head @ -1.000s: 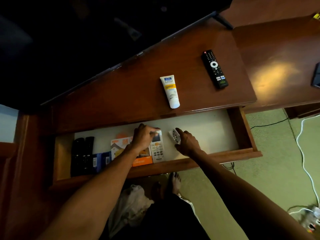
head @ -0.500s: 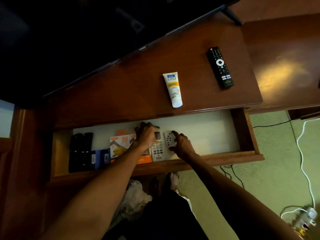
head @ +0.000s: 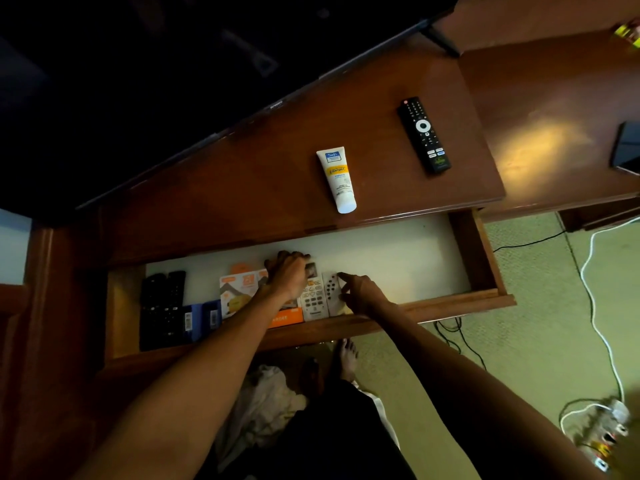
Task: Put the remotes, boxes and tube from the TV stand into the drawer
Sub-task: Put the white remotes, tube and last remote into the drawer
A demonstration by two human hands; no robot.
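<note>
The open drawer (head: 478, 251) holds two black remotes (head: 161, 306), small blue boxes (head: 202, 318), an orange-and-white box (head: 242, 289), a white air-conditioner remote (head: 313, 299) and a small white remote (head: 330, 289). My left hand (head: 289, 275) rests curled on the top of the air-conditioner remote. My right hand (head: 362, 292) touches the small white remote's right edge with its fingertips. On the TV stand (head: 242, 174) lie a white tube (head: 337, 178) and a black TV remote (head: 423, 135).
A dark TV (head: 173, 81) fills the back left. A second wooden surface (head: 554, 116) with a dark device (head: 628, 147) is at the right. Cables (head: 595, 306) and a power strip (head: 602, 434) lie on the green carpet. My bare foot (head: 346, 358) stands below the drawer.
My right hand has slid the small white remote left until it lies beside the air-conditioner remote. My left hand has stayed on the air-conditioner remote.
</note>
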